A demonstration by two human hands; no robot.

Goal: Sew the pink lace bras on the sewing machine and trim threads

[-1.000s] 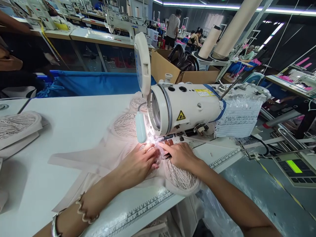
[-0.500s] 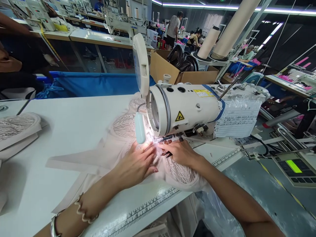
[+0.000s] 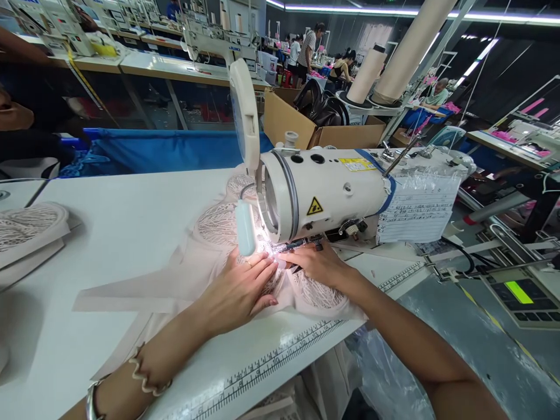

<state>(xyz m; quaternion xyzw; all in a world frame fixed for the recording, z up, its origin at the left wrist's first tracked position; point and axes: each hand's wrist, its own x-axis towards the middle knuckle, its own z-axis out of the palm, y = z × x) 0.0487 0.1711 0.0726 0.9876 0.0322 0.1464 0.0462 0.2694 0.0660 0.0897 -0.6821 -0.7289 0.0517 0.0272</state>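
Lace garment, pale beige with openwork white lace cups and plain fabric bands, lies spread flat on the white worktable, its middle under the head of the sewing machine.

Head view, single entry:

- Left hand: palm down on the lace, fingers stretched out flat and close together, tips in the bright lamp glare just beside the needle area. It presses the fabric and grips nothing. A ring shows on one finger; a coiled hair tie and a metal bangle sit on the wrist.
- Right hand: palm down on the garment to the right of the needle, fingers extended toward the presser foot, tips close to those of the left hand. Whether the fingertips pinch a fold of fabric cannot be told; glare hides them.
- Sewing machine: white, with a yellow warning triangle on its side, a blue lamp housing hanging at its front, and a handwritten sheet in plastic taped to its body.
- Printed ruler runs along the near table edge, below the forearms.
- More lace pieces lie stacked at the far left of the table, well apart from the hands.
- Cardboard box and large thread cones stand behind the machine.
- Control panel with green display sits to the right.
- Other people work at distant benches.
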